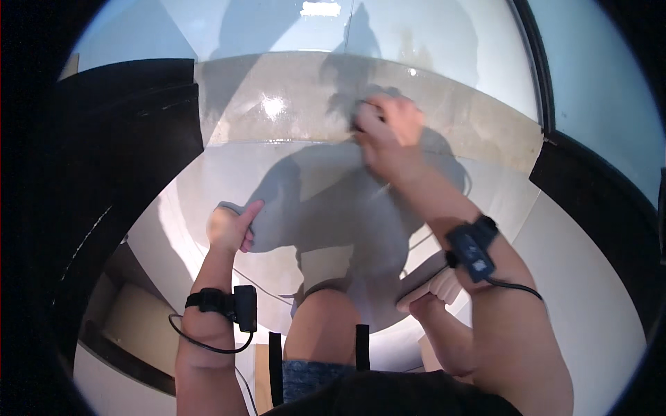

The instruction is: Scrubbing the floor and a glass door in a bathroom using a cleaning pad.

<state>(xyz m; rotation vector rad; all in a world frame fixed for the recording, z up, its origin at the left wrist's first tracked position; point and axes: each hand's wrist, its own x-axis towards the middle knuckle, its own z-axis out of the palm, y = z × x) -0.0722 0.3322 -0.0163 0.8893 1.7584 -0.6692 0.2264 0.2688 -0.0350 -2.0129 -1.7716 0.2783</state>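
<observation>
- Right hand: reaches forward, blurred, its bent fingers against or just above the beige band; a small dark patch shows by the fingertips, but whether it is a held object or shadow cannot be told, so the grasp is undetermined.
- Left hand: lower and to the left, near the pale floor, thumb outstretched and the other fingers curled beneath; whether it grips anything, or touches the floor, cannot be told.
- Beige band: a broad, shiny strip running crosswise in front of the person, between the pale floor and the light blue wall; bright glints lie on its surface.
- Shadow: the person's dark outline, spread over the floor and up across the band and wall.
- Forearms: each carries a strapped black box, the left box and the right box, both with a thin black cable.
- Body: a bare knee and blue shorts at lower center; a bare foot to the right of the knee.
- Sides: a black panel at left; a dark frame at right.
</observation>
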